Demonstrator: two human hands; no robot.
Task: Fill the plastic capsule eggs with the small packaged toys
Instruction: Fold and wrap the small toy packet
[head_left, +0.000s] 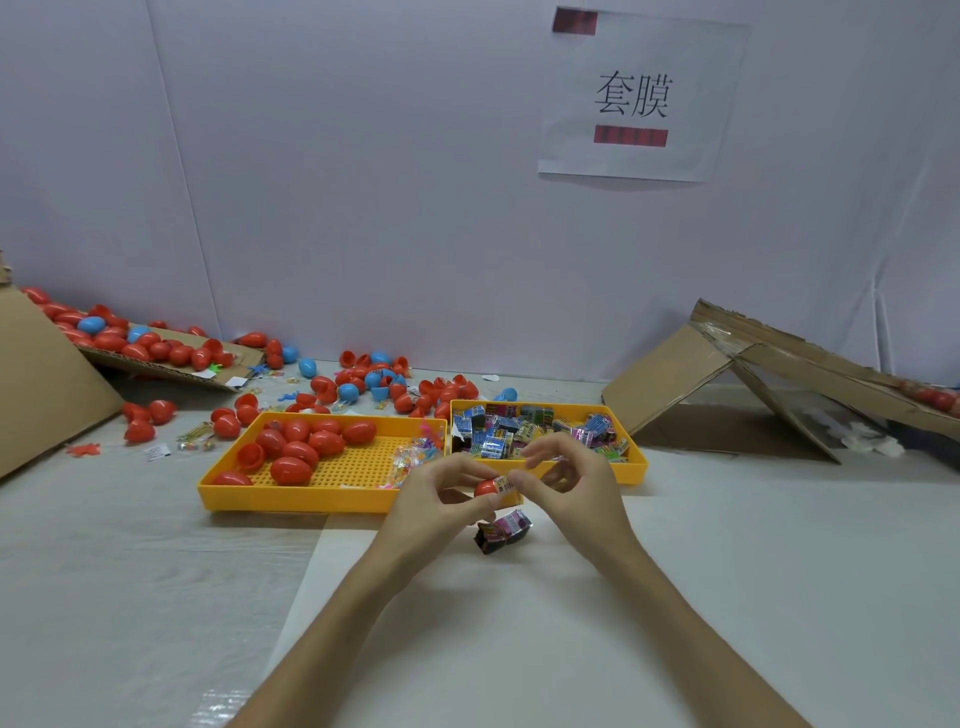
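Red capsule egg (485, 487) sits at frame centre, held between both hands just above the table. Left hand (439, 493) cups it from the left, fingers curled around it; right hand (566, 480) pinches a small white-labelled packet (505, 484) w/ thumb and forefinger, pressed against the egg's right end. Can't tell if the egg is open or closed there. One dark pink-printed toy packet (503, 530) lies on the table right below the hands.

Behind the hands, 2 yellow trays side by side, touching. Left tray (291, 493), perforated floor: approx 10 red eggs grouped at its left, a few clear-wrapped colourful bits at its right. Right tray (636, 462): heap of small packaged toys (524, 428), too many and overlapping to count.

Surface: pale grey-white table (727, 597), a lighter sheet under the arms. Loose red and blue eggs (374, 382) scattered behind the trays, dozens, mostly red. Cardboard flap (171, 358) mid left carries more eggs; collapsed cardboard (727, 374) mid right. Back wall is plain white panel w/ 1 paper sign (639, 98), upper right, printed 套膜.
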